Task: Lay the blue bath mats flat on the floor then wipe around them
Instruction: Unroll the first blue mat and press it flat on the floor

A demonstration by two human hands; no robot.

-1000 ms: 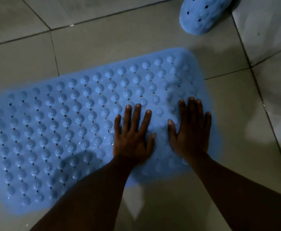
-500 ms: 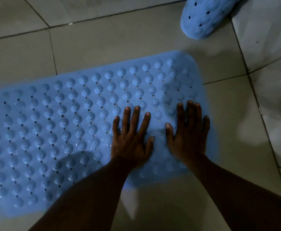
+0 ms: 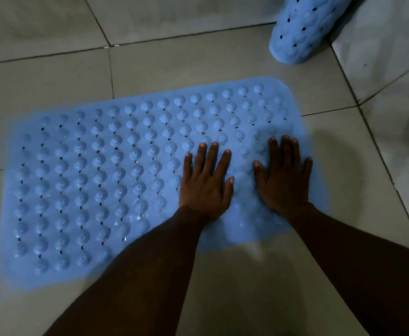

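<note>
Blue bath mat [image 3: 106, 180] flat on grey tiled floor [image 3: 174, 61], rows of raised nubs and small holes (rounded corners), left hand [image 3: 204, 187] and right hand [image 3: 283, 183] pressing its right end, fingers spread, second rolled blue mat [image 3: 302, 30] beyond.

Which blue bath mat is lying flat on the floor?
The studded mat under the left hand and right hand lies flat; the other mat, top right, is curled.

Dim and blue-grey throughout. Shows soft shadow on the floor [image 3: 344, 154] beside the right hand [image 3: 283, 183] and under both forearms [image 3: 150, 275]. Picks up tiny glints near the bath mat [image 3: 89, 178] front edge. Smears the mat outline; bows grout lines [image 3: 111, 76] toward frame edges.
</note>
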